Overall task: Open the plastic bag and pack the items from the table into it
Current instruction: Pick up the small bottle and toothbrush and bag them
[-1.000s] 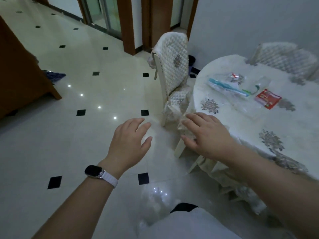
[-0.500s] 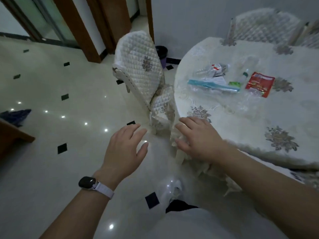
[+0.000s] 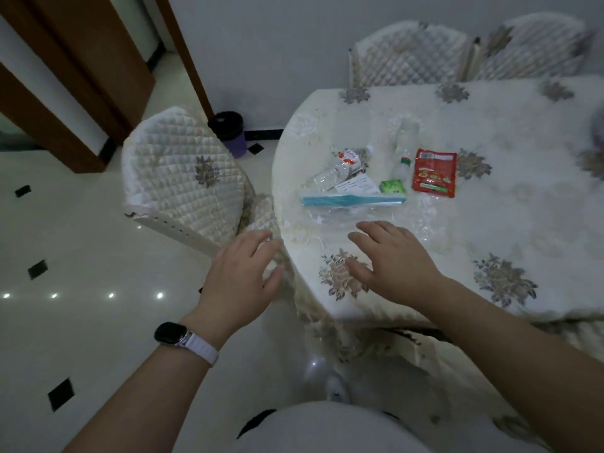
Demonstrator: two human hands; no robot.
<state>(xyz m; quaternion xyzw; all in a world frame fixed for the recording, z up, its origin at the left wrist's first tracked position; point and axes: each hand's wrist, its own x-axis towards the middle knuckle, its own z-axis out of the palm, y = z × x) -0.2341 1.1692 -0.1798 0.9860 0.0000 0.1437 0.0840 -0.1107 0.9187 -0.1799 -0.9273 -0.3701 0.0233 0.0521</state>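
My right hand (image 3: 392, 259) over table (image 3: 506, 230), fingers spread, empty, fingertips at near edge of clear plastic bag (image 3: 330, 214); contact unclear. My left hand (image 3: 242, 276) relaxed, empty, off table's rim, bag ahead-right.

bag (image 3: 346, 210) on table (image 3: 490, 230) near edge | bottle (image 3: 340, 168) behind it | packet (image 3: 434, 174) right | chair (image 3: 183, 178) left of table

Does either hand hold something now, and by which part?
Nothing is held. Both the left hand and the right hand are open and empty; the right one is by the near edge of the clear plastic bag with a blue strip.
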